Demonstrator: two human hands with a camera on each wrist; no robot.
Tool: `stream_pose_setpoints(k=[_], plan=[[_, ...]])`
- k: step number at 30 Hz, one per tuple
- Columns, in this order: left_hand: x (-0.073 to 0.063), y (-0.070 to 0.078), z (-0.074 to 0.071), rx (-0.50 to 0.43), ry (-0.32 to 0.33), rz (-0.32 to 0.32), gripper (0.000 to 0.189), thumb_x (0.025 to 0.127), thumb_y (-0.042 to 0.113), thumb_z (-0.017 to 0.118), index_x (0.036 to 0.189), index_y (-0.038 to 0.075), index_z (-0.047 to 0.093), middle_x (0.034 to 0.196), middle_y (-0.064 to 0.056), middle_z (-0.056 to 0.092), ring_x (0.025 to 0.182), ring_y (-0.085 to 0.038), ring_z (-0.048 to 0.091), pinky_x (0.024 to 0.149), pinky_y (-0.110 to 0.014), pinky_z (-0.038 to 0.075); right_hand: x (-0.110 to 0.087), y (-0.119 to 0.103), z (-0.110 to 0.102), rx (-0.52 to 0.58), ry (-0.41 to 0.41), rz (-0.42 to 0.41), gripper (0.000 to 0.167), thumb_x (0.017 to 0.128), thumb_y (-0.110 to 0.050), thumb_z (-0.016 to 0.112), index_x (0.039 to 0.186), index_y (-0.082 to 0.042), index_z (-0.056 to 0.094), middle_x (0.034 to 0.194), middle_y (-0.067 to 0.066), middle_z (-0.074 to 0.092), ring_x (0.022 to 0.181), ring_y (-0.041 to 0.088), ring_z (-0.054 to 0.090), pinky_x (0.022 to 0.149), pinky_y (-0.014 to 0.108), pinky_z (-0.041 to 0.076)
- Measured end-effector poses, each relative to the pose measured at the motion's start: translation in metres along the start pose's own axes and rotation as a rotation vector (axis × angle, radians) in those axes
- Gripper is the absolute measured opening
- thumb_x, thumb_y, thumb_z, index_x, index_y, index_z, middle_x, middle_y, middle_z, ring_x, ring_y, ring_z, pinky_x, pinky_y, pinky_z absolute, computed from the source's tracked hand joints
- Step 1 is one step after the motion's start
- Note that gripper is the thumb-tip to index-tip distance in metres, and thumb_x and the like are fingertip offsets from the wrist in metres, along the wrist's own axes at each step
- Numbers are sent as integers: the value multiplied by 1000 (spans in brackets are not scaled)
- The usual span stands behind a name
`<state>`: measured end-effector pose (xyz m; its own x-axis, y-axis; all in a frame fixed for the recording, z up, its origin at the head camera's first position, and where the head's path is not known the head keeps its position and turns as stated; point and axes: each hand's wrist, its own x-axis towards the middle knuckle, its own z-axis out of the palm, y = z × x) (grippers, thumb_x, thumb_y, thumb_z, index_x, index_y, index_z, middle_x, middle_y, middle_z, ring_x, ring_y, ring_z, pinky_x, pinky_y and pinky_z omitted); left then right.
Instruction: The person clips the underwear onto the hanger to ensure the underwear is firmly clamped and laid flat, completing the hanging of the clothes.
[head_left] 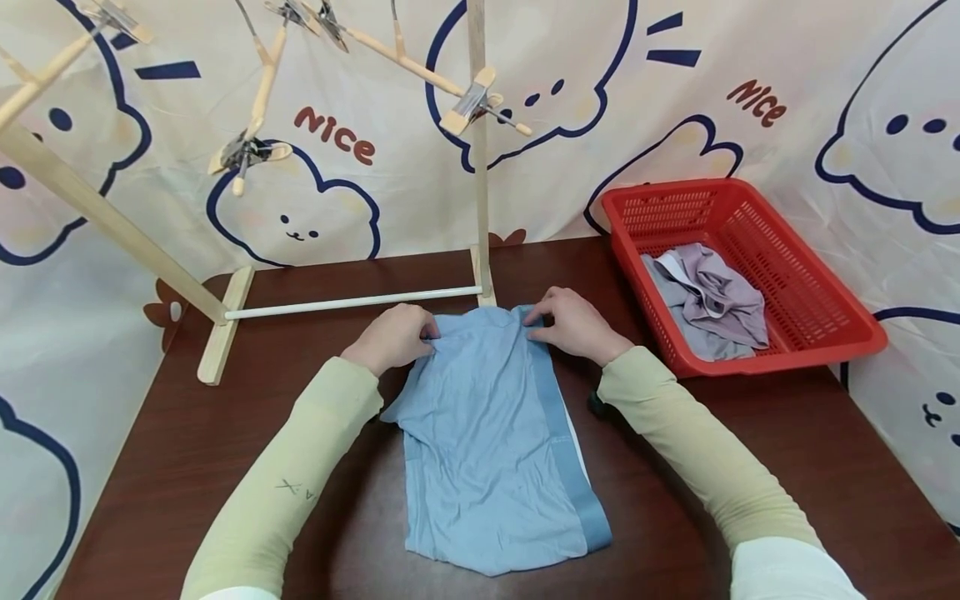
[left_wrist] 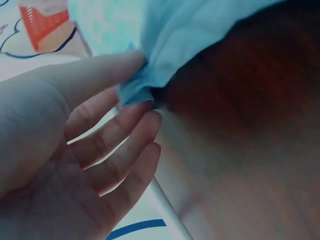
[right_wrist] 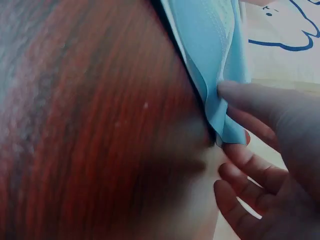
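Observation:
A light blue garment (head_left: pixel 487 433) with a darker blue band down its right side lies wrinkled on the dark brown table (head_left: pixel 300 400). My left hand (head_left: pixel 397 335) pinches its far left corner; in the left wrist view the thumb (left_wrist: pixel 110 70) presses the cloth (left_wrist: pixel 170 45) against the index finger, the other fingers bent loosely below. At the far right corner, where the band ends, my right hand (head_left: pixel 573 325) holds the edge. The right wrist view shows the folded blue edge (right_wrist: pixel 212 75) between thumb and fingers (right_wrist: pixel 255 170).
A red basket (head_left: pixel 817 275) at the right holds crumpled mauve and grey cloth (head_left: pixel 712 300). Behind the garment stands a wooden rack with a white bottom bar (head_left: pixel 352 302). Wooden arms with clips (head_left: pixel 472 104) hang overhead. A patterned curtain (head_left: pixel 420 208) encloses the table.

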<state>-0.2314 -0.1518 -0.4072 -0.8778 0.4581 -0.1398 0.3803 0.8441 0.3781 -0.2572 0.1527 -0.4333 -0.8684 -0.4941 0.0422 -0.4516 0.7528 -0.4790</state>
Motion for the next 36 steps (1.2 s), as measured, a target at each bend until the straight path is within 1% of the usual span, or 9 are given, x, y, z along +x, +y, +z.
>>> stream_pose_setpoints(k=[4,10,15,18,22,27,30,33,36], plan=[[-4,-3,-1,-39,-6,12,5,88,5,78,93,4,77,88,-6,70,80,-22,62,74,-37,54,-1,-1,-2,-31,16,-35,2,88,-15,82,89,-13,82,98,8,60,98,26,51,81,39,47],[-13,-16,-12,-212,62,52,9,86,9,82,84,7,74,86,-3,67,81,-22,58,70,-37,50,-6,1,-10,61,11,-56,3,96,-9,70,93,-8,72,135,21,54,129,39,38,102,50,41],[-20,-23,-26,-372,88,32,12,86,11,84,84,9,72,87,-4,67,81,-24,59,69,-38,49,-10,2,-20,245,-22,12,5,105,-8,54,109,-6,54,111,16,64,98,29,61,88,44,51],[-22,-25,-30,-490,78,16,12,91,12,78,90,6,68,92,-7,70,87,-29,63,73,-37,50,-12,2,-24,260,-36,25,7,106,-9,53,112,-7,51,99,12,63,84,25,58,76,40,50],[-20,-26,-32,-605,86,23,12,98,6,68,102,1,57,103,-15,70,94,-36,64,73,-36,47,-11,2,-29,349,-61,13,15,105,-7,56,118,-3,52,97,12,62,81,25,56,73,39,51],[-14,-27,-27,-598,249,-23,17,96,-3,67,110,-1,58,111,-17,65,102,-30,61,87,-41,49,-5,2,-30,536,-36,31,31,103,-1,56,132,2,48,106,18,58,91,33,58,82,50,53],[-11,-26,-20,-560,335,-50,22,94,-7,66,115,-1,61,117,-18,63,107,-33,61,94,-47,50,-1,6,-25,519,30,31,46,98,5,58,141,-1,45,126,20,53,114,36,53,100,52,46],[-13,-19,-15,-482,328,-42,30,93,-5,68,123,0,61,125,-19,60,114,-38,59,96,-51,49,-1,7,-20,435,57,20,60,94,7,63,148,-5,41,145,18,43,133,37,42,110,52,37],[-20,-8,-9,-365,274,-7,40,92,2,74,130,2,61,133,-18,55,119,-39,55,97,-50,47,-7,1,-18,343,23,-16,62,92,1,69,149,-4,42,148,17,41,136,38,38,111,52,35]])
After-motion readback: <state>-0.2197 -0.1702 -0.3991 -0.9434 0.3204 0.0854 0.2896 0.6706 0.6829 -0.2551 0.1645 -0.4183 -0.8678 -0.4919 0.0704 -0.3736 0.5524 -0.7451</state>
